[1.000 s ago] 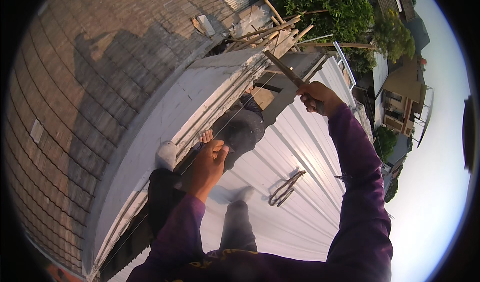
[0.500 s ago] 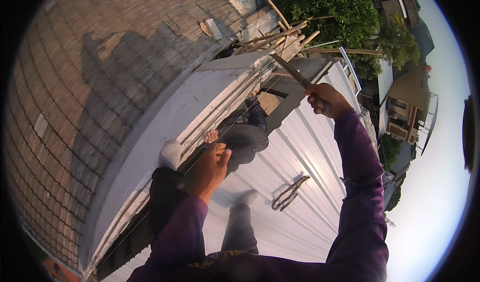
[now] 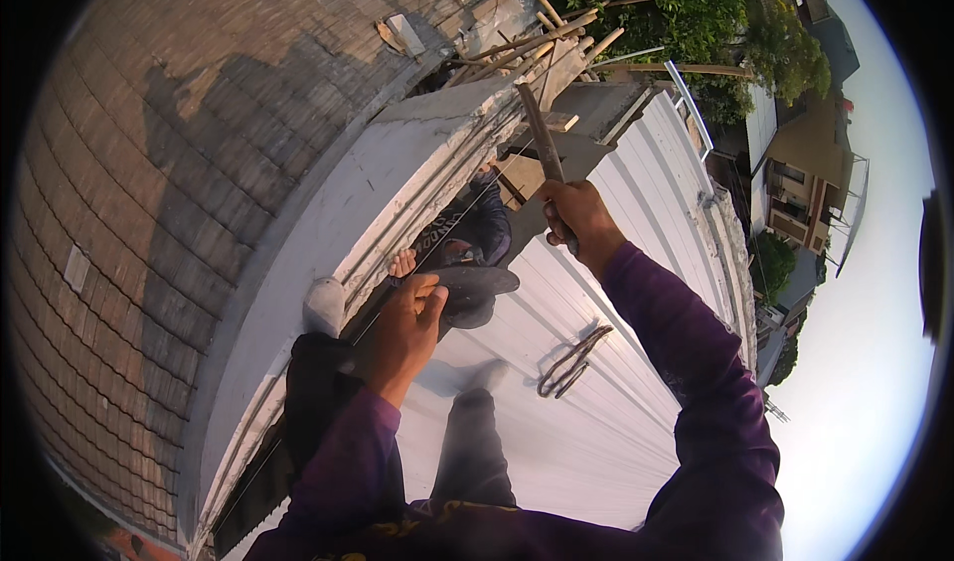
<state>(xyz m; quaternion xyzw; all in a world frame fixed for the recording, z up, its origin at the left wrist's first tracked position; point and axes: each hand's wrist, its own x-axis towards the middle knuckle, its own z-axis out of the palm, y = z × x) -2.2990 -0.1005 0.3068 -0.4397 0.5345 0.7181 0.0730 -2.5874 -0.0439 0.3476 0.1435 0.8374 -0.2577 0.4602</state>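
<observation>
My right hand (image 3: 576, 218) is closed round a long dark stick-like tool (image 3: 542, 134), which points up and away toward the far end of the wall. Its exact kind cannot be told. Lower and to the left, my left hand (image 3: 409, 327) is raised with bent fingers and thumb drawn together, close to a thin line (image 3: 467, 208) strung along the wall; what they pinch, if anything, is hidden. Just beyond it, another person in a dark cap (image 3: 467, 288) stands in the gap below, one hand (image 3: 402, 263) on the edge of the pale concrete wall (image 3: 328, 213).
One of my feet (image 3: 324, 306) rests on the wall, the other (image 3: 484, 374) on the pale corrugated metal roof (image 3: 616, 293). A dark bent cord or rod (image 3: 574, 362) lies on that roof. Tiles (image 3: 109, 213) slope away at left; bamboo poles (image 3: 542, 44) pile up at the far end.
My right hand has come left and slightly down with the tool, which now stands more upright. My left hand shifted slightly left. The other person's head has tipped up.
</observation>
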